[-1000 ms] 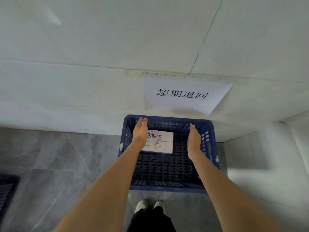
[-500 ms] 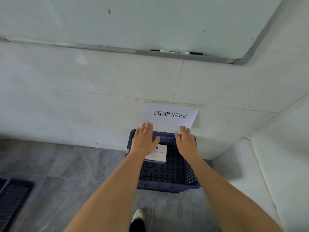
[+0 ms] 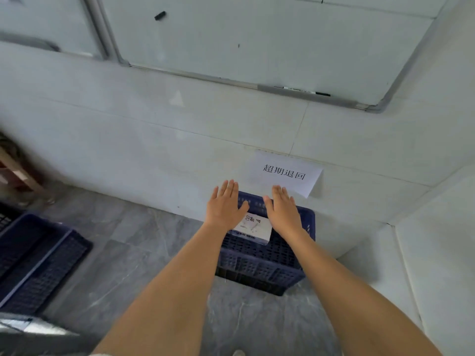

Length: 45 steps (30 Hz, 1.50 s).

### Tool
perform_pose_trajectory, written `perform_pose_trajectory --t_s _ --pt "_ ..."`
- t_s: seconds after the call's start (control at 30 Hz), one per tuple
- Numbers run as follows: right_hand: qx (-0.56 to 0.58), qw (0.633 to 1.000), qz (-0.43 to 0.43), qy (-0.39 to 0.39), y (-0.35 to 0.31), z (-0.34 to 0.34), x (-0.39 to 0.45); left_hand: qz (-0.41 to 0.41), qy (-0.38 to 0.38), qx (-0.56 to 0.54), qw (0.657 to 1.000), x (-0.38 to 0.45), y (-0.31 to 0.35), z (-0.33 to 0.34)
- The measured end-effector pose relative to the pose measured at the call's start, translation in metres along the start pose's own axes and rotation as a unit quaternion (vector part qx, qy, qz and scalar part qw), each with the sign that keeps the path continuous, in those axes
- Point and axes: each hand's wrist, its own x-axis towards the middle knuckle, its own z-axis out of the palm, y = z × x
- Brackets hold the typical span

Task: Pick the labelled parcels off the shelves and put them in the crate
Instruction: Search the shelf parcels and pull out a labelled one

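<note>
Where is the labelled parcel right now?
In the head view, the parcel lies inside the blue crate on the floor, below the paper sign, between both open hands.

a white paper sign [image 3: 284, 173] stuck to the wall tile just above the blue crate [image 3: 259, 268] carries four large black chinese characters in one row, 超期退回. inside the crate a white parcel [image 3: 254, 228] lies flat with a printed label facing up; it shows a small round logo with a few characters beside it and what looks like the letters "del", seen upside down, though the print is too small and blurred to be sure. the finer lines below it on the label cannot be read
</note>
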Motion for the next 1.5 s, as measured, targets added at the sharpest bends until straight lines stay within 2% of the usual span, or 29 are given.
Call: perform_pose_trajectory --t_s 0.37,0.57,0.77,0.93,1.33,1.5 --pt "-0.003 0.992 -0.124 -0.037 -0.109 0.021 -0.051 -0.104 0.050 -0.024 0.993 -0.106 -0.063 -0.028" --pt "-0.003 0.971 -0.226 -0.081 -0.172 0.042 -0.080 -0.210 0.092 -0.036 0.973 -0.187 -0.099 -0.039" --pt "-0.006 0.937 -0.325 -0.127 -0.258 0.074 -0.138 -0.320 0.102 -0.016 0.942 -0.292 -0.145 -0.047" --pt "-0.017 0.896 -0.426 -0.122 -0.327 0.097 -0.210 -0.399 0.112 -0.004 0.910 -0.391 -0.184 -0.056" --pt "0.000 0.832 -0.525 -0.179 -0.462 0.154 -0.400 -0.505 0.152 -0.015 0.850 -0.631 -0.247 -0.051" --pt "0.009 0.777 -0.596 -0.202 -0.514 0.171 -0.478 -0.565 0.171 0.002 0.807 -0.722 -0.259 -0.056"
